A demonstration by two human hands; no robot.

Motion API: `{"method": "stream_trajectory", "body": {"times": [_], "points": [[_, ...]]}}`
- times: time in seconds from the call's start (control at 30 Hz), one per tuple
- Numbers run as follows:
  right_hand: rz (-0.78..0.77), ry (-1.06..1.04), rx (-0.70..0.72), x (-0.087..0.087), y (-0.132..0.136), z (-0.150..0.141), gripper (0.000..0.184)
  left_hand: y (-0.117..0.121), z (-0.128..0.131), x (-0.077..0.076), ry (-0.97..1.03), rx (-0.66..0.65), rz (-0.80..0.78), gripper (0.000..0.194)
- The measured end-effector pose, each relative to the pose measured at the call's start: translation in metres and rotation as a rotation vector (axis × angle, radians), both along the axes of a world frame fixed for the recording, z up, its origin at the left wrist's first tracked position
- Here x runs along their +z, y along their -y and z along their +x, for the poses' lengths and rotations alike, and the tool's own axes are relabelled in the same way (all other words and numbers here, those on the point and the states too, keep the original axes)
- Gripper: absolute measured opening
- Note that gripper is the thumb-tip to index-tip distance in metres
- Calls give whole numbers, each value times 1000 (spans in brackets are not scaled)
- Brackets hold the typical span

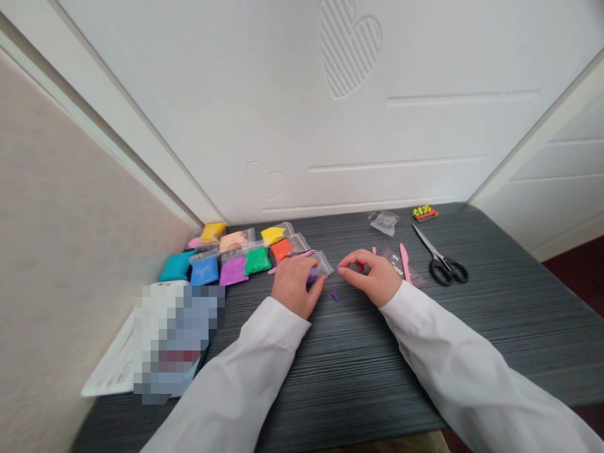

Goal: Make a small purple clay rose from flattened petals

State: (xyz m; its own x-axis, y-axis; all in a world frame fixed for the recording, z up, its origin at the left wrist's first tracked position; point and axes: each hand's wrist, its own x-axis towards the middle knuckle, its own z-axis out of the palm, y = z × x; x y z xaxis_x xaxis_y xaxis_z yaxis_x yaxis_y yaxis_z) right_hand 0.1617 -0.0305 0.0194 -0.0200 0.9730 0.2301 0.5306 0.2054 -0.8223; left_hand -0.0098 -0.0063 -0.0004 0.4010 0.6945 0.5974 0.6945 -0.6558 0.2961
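Observation:
My left hand (pixel 296 283) is closed on a small clear zip bag (pixel 323 264) with purple clay inside, partly hidden by the fingers. Just to the right, my right hand (pixel 370 275) pinches a tiny bit of purple clay (pixel 338 268) between thumb and fingertips, close to the bag's edge. A short purple clay piece (pixel 335 296) lies on the dark table between the two hands. Beyond my left hand, pink tool handles (pixel 309 253) show in part.
Bags of coloured clay, such as green (pixel 257 260), violet (pixel 234 270) and blue (pixel 204 270), lie at left, behind a white sheet (pixel 117 352). At right are a pink plastic knife (pixel 404 261), black-handled scissors (pixel 441 259), a clear bag (pixel 384 221) and a small yellow-and-red piece (pixel 425 213). A white panel stands behind.

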Motion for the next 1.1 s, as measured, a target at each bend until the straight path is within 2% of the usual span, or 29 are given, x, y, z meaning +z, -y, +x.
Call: {"method": "stream_trajectory", "body": {"times": [0.13, 0.27, 0.4, 0.6, 0.8, 1.1], "points": [[-6, 28, -156, -1, -4, 9, 15, -4, 4, 4, -182, 146, -87, 40], [46, 80, -221, -4, -5, 11, 14, -5, 15, 4, -260, 180, -135, 48], [47, 88, -225, -4, -5, 11, 14, -10, 18, 0, -281, 179, -167, 49], [76, 58, -223, -7, -6, 11, 13, -17, 11, -5, -252, 160, -200, 64], [80, 58, -213, -7, -5, 10, 13, -14, 6, -6, -108, 158, -178, 74], [102, 121, -152, -17, -3, 5, 12, -12, -1, -8, -20, 82, -106, 72]]}}
